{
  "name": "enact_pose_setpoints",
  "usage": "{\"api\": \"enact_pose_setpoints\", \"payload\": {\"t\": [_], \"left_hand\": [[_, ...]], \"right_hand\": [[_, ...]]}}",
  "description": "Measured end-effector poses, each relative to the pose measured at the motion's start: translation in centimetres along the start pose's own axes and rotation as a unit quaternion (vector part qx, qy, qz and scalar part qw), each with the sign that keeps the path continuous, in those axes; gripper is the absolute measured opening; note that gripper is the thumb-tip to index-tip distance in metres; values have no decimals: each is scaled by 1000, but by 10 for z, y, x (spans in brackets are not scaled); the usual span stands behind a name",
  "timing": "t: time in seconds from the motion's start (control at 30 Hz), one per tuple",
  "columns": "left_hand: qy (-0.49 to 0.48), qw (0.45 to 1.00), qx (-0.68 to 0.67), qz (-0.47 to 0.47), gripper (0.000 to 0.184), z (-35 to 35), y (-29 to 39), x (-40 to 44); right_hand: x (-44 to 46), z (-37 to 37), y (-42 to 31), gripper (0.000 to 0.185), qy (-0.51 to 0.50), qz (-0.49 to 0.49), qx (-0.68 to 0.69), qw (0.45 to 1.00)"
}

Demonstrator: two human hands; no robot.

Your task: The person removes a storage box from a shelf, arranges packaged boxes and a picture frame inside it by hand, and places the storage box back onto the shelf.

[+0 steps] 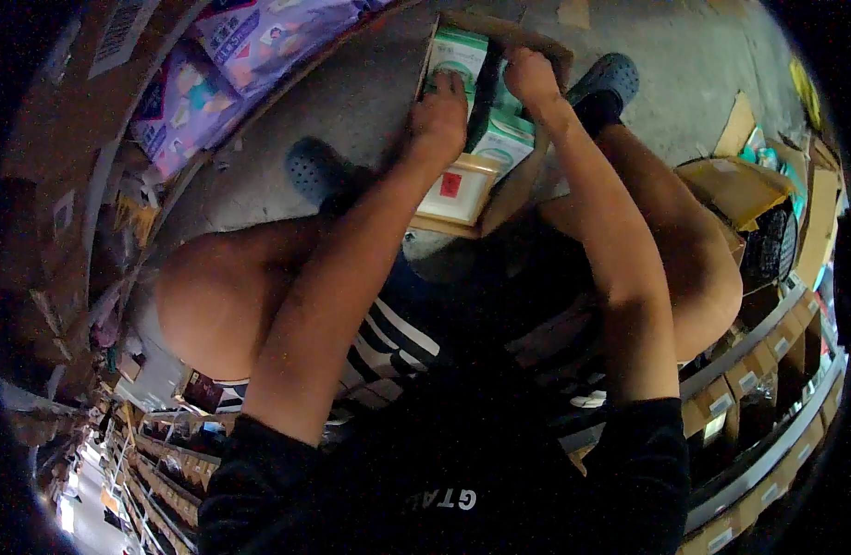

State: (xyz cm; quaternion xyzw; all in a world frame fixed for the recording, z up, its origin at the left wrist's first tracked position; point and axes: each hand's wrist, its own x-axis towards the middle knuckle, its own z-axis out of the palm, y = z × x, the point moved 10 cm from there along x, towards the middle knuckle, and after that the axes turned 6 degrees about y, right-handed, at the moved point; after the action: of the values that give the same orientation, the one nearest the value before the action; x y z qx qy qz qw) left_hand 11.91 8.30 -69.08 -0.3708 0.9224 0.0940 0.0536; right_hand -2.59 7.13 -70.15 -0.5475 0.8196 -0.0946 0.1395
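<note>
While the person squats with legs spread, the open brown cardboard box (516, 190) sits on the grey concrete floor (379, 97) between the feet, presumably so both hands reach in without stretching.

Left hand (437, 118): fingers bent down over the upright white-and-green printed carton (461, 44) at the box's left side. Touching it, by the look; can't tell if it's a real grip or just steadying. Right hand (531, 79): fingers curled in at the far right of the box, knuckles up. Fingertips hidden, so can't tell what it grips, if anything.

Second white-and-green carton (505, 141) stands below the right hand, tilted relative to the first, dark gap between them. Box walls likely keep both from toppling. Pale rectangular piece with tan border and red label (451, 188) lies at the near end, label up; can't tell if it's a lid or another carton.

Counts: 2 hands, 1 box in use, 2 cartons clear. More green shows under the right hand; can't tell if that's a third. 1 red label. 2 blue-grey perforated clogs (614, 81), one either side of the box. Purple printed plastic packs (259, 44) at upper left: at least 2, stacked close, exact number cut off.
</note>
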Motion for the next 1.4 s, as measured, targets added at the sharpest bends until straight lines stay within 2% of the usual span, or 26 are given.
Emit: {"api": "enact_pose_setpoints", "payload": {"t": [0.07, 0.13, 0.2, 0.23, 0.3, 0.4, 0.47, 0.57, 0.6, 0.67, 0.8, 0.87, 0.9, 0.97, 1.0, 1.07, 1.17, 1.2, 1.27, 1.4], "left_hand": [[12, 1000, -14, -11, 47, -5, 1, 2], [23, 999, -27, -22, 48, -21, 2, 1], [-20, 995, -92, 40, 47, -31, 20, -11], [-19, 995, -92, 39, 47, -27, 24, -16], [8, 974, -195, 113, 44, -30, 49, -27], [-30, 962, -237, 131, 43, -28, 62, -36], [-56, 960, -247, 117, 45, -25, 63, -38], [-77, 959, -246, 117, 46, -21, 61, -40], [-71, 960, -237, 132, 47, -22, 63, -42], [-65, 962, -228, 134, 46, -23, 63, -49], [-34, 963, -233, 129, 45, -21, 66, -64], [-18, 966, -224, 128, 44, -22, 68, -69], [-6, 968, -216, 128, 43, -23, 67, -71], [-7, 970, -212, 118, 42, -21, 65, -71], [-7, 971, -211, 111, 41, -19, 64, -72], [2, 969, -215, 119, 40, -20, 62, -73], [6, 968, -219, 123, 40, -19, 57, -77], [3, 968, -222, 121, 40, -16, 56, -77], [-15, 962, -250, 109, 39, -7, 53, -78], [-49, 946, -304, 101, 37, -1, 48, -74]], "right_hand": [[-4, 34, 6, 24, -117, -3, -39, 992], [-8, 32, 0, 25, -130, 9, -35, 991], [-10, 34, -6, 28, -142, 24, -30, 989], [-11, 36, -6, 31, -154, 38, -46, 986], [-12, 36, -5, 34, -165, 53, -63, 983], [-16, 42, 2, 37, -185, 70, -48, 979], [-11, 64, 8, 38, -135, -27, -78, 987], [4, 127, 63, 43, -111, 22, -60, 992], [-2, 110, 50, 43, -113, 21, -59, 992], [-16, 38, 7, 48, -53, 12, -64, 996], [-30, 20, -1, 52, 21, 29, -20, 999], [-32, 16, -5, 50, -44, 71, -83, 993], [-32, 20, -5, 50, -43, 68, -82, 993], [-32, 15, -7, 50, 28, 42, -170, 984], [-34, 16, -9, 50, 28, 42, -171, 984], [-37, 23, 3, 54, 13, 147, 43, 988], [-37, 28, 2, 60, 16, 138, 108, 984], [-36, 25, 1, 60, 18, 136, 107, 985], [-34, -1, -7, 65, 111, 73, 80, 988], [-26, -22, 6, 66, 91, 40, 40, 994]]}}
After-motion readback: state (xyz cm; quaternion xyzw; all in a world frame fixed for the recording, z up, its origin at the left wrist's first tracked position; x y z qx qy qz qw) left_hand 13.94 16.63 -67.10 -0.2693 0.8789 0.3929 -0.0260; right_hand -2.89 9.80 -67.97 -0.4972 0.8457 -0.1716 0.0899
